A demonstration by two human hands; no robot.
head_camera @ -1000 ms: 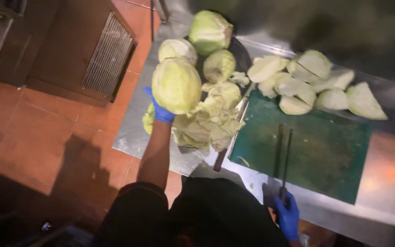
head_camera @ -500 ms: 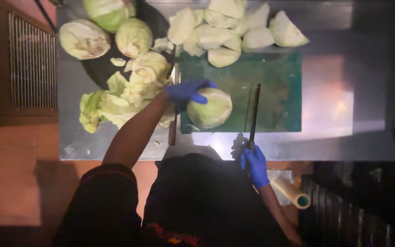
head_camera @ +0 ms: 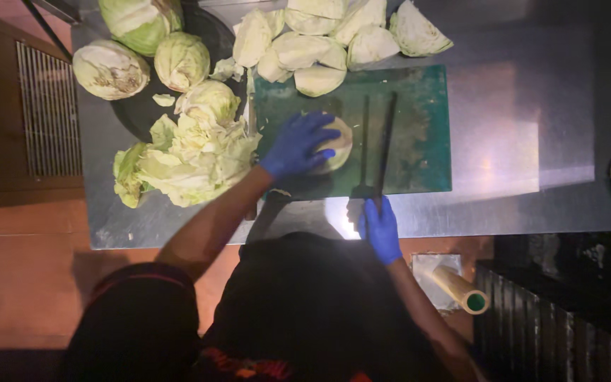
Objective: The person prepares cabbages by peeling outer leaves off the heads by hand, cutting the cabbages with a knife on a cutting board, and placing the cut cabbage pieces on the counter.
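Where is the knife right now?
In the head view, the knife lies with its blade on the right half of the green cutting board, just right of the cabbage under the left hand; the right hand grips its handle at the board's near edge.

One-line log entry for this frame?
left hand: pressing cabbage on green board | right hand: gripping knife | cut wedges behind board
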